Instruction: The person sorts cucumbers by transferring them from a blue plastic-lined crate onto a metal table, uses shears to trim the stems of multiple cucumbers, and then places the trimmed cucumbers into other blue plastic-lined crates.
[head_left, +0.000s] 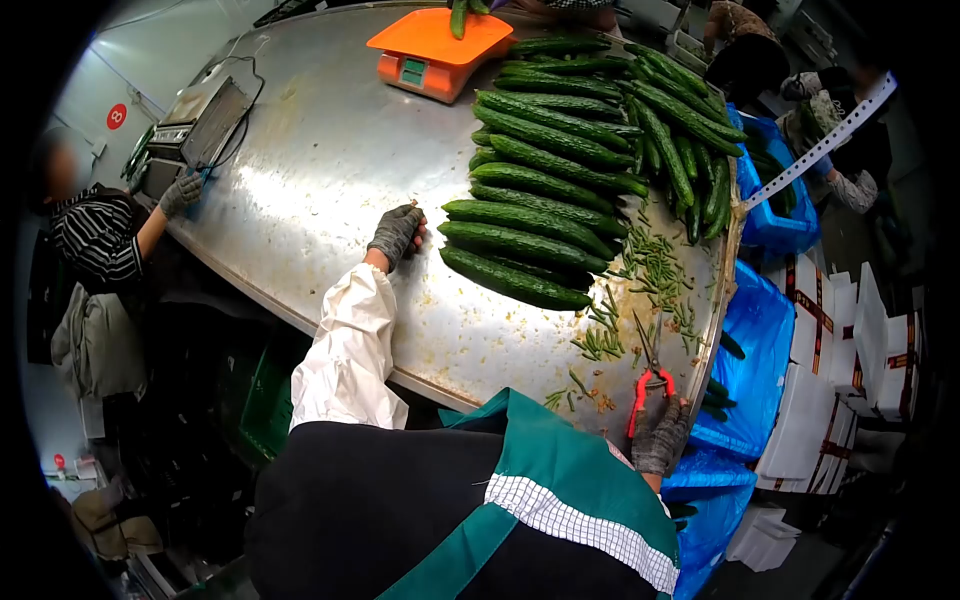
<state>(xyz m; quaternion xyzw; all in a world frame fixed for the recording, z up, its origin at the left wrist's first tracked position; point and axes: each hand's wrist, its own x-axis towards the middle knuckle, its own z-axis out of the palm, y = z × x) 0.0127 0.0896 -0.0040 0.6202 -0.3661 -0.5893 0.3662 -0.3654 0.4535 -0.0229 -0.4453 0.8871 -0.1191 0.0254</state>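
Observation:
My left hand [397, 236], in a grey glove with bare fingertips, is closed above the steel table, left of the cucumbers; what its fingers hold, if anything, I cannot make out. In my gloved right hand [660, 437], near the table's right edge, are scissors [651, 378] with red handles, their blades slightly apart and pointing away from me. Long green cucumbers [530, 243] lie side by side in a row in front of me, and more are heaped behind at the right. Cut stem pieces [652, 265] are scattered between the cucumbers and the scissors.
An orange scale [440, 50] with cucumbers on its pan stands at the far side of the steel table [330, 150]. Blue-lined crates [755, 350] line the right edge, beside white foam boxes [800, 425]. A person in stripes [100, 240] stands at the left; others work behind.

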